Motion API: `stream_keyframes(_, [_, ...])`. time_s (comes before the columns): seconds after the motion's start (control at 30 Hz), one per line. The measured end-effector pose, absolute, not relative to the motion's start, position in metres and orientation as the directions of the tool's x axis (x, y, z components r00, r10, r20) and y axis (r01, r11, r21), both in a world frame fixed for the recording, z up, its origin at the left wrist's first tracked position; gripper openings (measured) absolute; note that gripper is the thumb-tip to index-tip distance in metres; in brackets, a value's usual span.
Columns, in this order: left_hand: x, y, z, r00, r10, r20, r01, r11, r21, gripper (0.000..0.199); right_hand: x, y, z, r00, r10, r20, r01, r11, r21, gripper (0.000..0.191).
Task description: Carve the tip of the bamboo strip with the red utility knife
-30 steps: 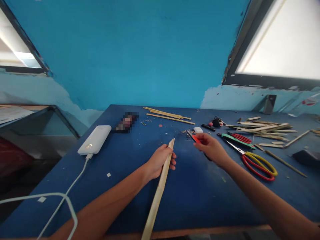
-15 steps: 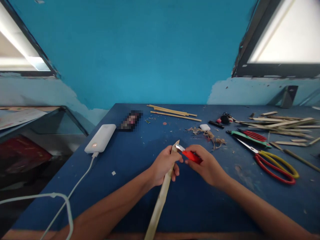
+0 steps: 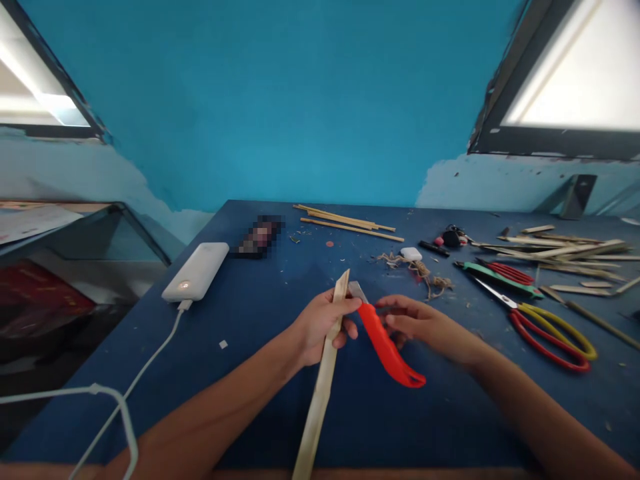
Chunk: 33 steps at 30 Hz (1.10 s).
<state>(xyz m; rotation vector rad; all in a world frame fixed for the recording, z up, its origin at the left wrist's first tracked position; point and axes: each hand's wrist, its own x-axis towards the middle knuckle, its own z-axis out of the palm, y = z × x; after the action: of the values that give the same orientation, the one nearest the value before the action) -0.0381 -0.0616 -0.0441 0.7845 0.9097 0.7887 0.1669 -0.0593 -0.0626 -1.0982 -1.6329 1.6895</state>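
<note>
Blade of red-handled utility knife (image 3: 385,343) in my right hand (image 3: 417,323), fingers wrapped round handle. Left hand (image 3: 320,323) clenched on long pale bamboo strip (image 3: 325,373), mid-table, near edge. Risk: blade slips off strip tip, nicks left thumb beside it.

One head-worn camera looks forward and down, close over the blue table (image 3: 260,400) (wall behind it).

Wooden strip (image 3: 323,380): pale, smooth, matt, raw cut. Knife (image 3: 385,343): glossy red plastic handle, dull grey metal blade. Worktop (image 3: 250,373): blue painted, matt, scuffed, dotted with shavings. Power bank (image 3: 197,271): white smooth plastic, slight sheen. Scissors (image 3: 543,320): shiny metal blades, glossy red-yellow plastic handles. Twine scraps (image 3: 423,272): rough, fibrous.
</note>
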Motion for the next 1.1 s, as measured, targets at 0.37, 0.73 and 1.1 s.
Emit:
stream_keyframes(0.37, [-0.042, -0.062, -0.046, 0.439, 0.836, -0.33, -0.274, 0.474, 0.837, 0.023, 0.163, -0.077, -0.059, -0.615, 0.736, -0.283, 0.027, -0.339, -0.94, 0.024])
stream_keyframes(0.73, [-0.041, -0.06, -0.056, 0.458, 0.813, -0.358, -0.248, 0.504, 0.827, 0.026, 0.166, -0.077, -0.052, -0.63, 0.74, -0.236, -0.064, -0.353, -0.933, 0.03])
stream_keyframes(1.1, [-0.04, -0.064, -0.055, 0.463, 0.826, -0.322, -0.242, 0.467, 0.85, 0.022, 0.166, -0.082, -0.054, -0.67, 0.71, -0.219, -0.013, -0.306, -0.952, 0.032])
